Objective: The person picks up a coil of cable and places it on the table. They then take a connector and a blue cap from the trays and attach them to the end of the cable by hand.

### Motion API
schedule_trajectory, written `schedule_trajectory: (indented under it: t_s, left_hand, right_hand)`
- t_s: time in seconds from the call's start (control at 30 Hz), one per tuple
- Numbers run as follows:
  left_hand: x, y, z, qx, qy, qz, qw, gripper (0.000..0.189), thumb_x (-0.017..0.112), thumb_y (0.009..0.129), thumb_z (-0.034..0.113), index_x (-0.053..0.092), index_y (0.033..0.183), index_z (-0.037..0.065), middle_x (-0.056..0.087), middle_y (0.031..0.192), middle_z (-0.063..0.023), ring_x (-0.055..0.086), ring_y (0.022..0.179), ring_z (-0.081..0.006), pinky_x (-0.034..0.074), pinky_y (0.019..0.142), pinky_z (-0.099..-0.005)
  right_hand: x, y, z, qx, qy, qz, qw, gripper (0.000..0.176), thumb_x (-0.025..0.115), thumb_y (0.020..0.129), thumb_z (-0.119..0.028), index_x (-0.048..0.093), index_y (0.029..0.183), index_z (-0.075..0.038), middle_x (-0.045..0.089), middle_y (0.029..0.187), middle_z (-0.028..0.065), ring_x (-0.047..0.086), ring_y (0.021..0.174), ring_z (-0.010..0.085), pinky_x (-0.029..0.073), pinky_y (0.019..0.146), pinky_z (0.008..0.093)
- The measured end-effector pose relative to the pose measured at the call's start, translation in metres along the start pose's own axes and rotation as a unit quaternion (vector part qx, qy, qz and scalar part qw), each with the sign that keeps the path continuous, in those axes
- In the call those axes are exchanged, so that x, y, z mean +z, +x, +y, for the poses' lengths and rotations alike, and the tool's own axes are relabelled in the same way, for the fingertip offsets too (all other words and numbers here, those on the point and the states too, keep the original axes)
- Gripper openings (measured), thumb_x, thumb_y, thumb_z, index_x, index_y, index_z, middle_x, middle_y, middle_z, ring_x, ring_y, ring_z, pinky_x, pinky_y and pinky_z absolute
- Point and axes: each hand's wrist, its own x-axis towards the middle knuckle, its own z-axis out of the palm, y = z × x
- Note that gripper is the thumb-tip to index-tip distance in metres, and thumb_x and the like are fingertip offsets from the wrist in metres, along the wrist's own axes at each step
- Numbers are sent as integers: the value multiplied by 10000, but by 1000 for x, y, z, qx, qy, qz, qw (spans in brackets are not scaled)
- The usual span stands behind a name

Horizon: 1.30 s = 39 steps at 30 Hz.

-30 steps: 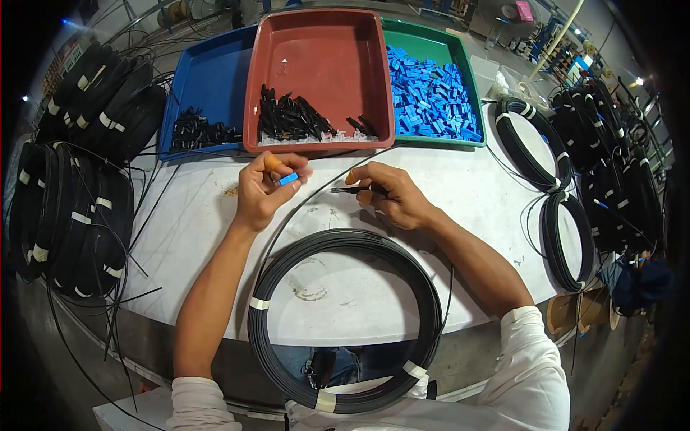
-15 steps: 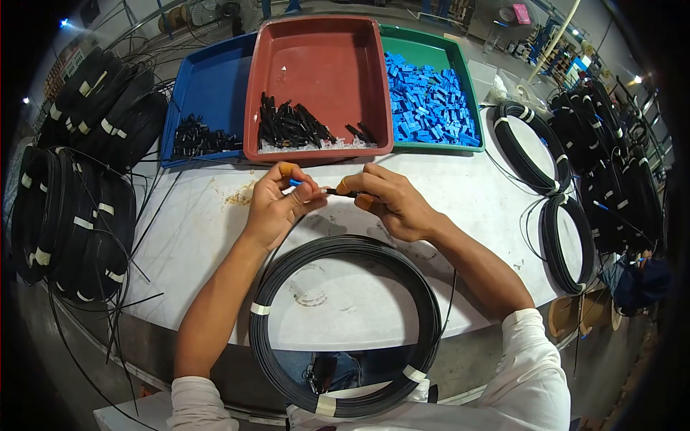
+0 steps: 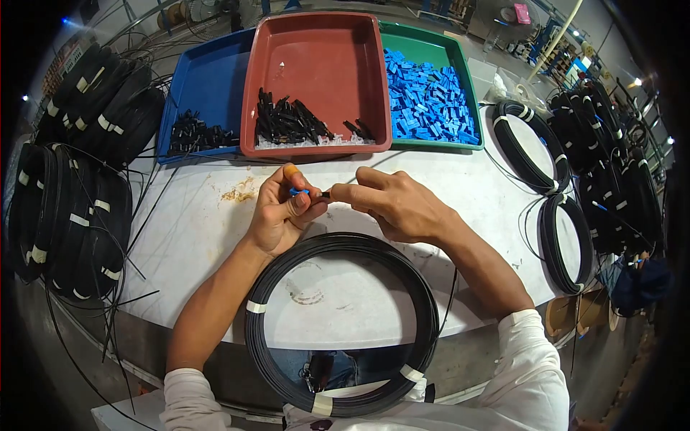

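Note:
Above the table's middle, my left hand (image 3: 277, 213) pinches a small blue connector (image 3: 298, 192) between thumb and fingers. Orange covers show on some fingertips. Right beside it, my right hand (image 3: 399, 205) is closed on a small black piece (image 3: 325, 195), whose tip points at the left fingertips. Whether the black piece touches the blue connector cannot be made out. A large coil of black cable (image 3: 345, 243), bound with pale tape, lies below my hands and overhangs the table's near edge.
A blue tray (image 3: 208, 65) and a red tray (image 3: 320, 54) hold black parts; a green tray (image 3: 471, 108) holds blue connectors. More cable coils are stacked at left (image 3: 54, 215) and right (image 3: 611, 172). Two coils (image 3: 503, 140) lie on the white table (image 3: 474, 187).
My right fingers have curled further over the black piece, so less of it shows. My left hand has rotated slightly. The whole view has shifted a little to the left.

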Motion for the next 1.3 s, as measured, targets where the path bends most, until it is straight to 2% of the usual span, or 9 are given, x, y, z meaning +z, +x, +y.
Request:
schedule_trajectory:
  t_s: [0.33, 0.43, 0.53, 0.7, 0.83, 0.93, 1.0, 1.03, 1.3]
  left_hand:
    - [2, 3, 1, 14, -46, 4, 999, 170, 683, 902, 22, 549, 996, 67, 692, 943, -115, 722, 944, -269, 649, 818, -332]
    - [-2, 7, 8, 73, 53, 29, 995, 181, 671, 921, 54, 524, 1027, 62, 685, 928, -116, 724, 941, -267, 649, 800, -348]
    - [-13, 5, 17, 106, 185, 91, 973, 243, 711, 910, 108, 509, 1029, 43, 681, 863, -119, 735, 889, -250, 646, 756, -358]
    - [-14, 6, 16, 189, 383, 94, 899, 280, 820, 795, 51, 585, 937, 0, 676, 845, -78, 717, 789, -171, 630, 725, -300]
    - [-20, 5, 16, 177, 499, 150, 835, 274, 879, 719, 57, 655, 865, -1, 682, 797, -27, 683, 721, -104, 607, 686, -259]
    - [-18, 3, 15, 142, 530, 139, 825, 266, 856, 725, -17, 628, 862, -26, 669, 842, -57, 702, 754, -147, 609, 672, -285]
    - [-3, 1, 17, 157, 577, 150, 787, 288, 893, 678, 34, 650, 826, -8, 679, 804, -45, 689, 714, -122, 598, 652, -266]
    - [4, 0, 17, 171, 622, 160, 747, 313, 929, 630, 85, 671, 791, 11, 690, 766, -33, 675, 675, -97, 588, 632, -248]
    - [15, -2, 14, 212, 664, 124, 706, 304, 914, 591, 35, 667, 764, 1, 690, 725, -62, 692, 648, -129, 561, 599, -245]
  right_hand:
    - [3, 1, 14, -55, 94, 54, 993, 437, 621, 833, 52, 542, 1227, -122, 628, 983, 143, 642, 721, 366, 507, 650, 480]
    - [0, 0, 14, 29, 137, 67, 988, 352, 637, 830, 70, 532, 1145, -46, 660, 904, 148, 663, 791, 367, 508, 692, 446]
    - [6, -2, 25, 57, 165, 103, 979, 273, 653, 849, 99, 548, 1067, -26, 676, 1000, 150, 709, 837, 258, 540, 727, 344]
    - [17, -4, 38, -1, 160, 159, 974, 206, 682, 832, 104, 599, 991, 2, 695, 854, 111, 680, 722, 160, 520, 648, 282]
    - [18, -6, 36, 72, 166, 150, 972, 188, 662, 837, 76, 599, 996, -1, 707, 878, 136, 704, 775, 245, 526, 660, 331]
    - [20, -6, 37, 52, 185, 141, 971, 177, 678, 841, 57, 611, 992, -5, 713, 896, 130, 700, 762, 227, 522, 644, 320]
    - [19, -5, 34, 11, 167, 144, 975, 167, 715, 830, 58, 634, 965, 0, 687, 809, 85, 590, 602, 101, 448, 558, 260]
    - [19, -5, 32, 11, 167, 144, 975, 167, 715, 830, 58, 634, 965, 0, 687, 809, 85, 590, 602, 101, 448, 558, 260]
    - [23, -4, 29, -25, 128, 125, 984, 177, 713, 810, 55, 657, 969, 1, 696, 862, 114, 663, 655, 184, 487, 559, 299]
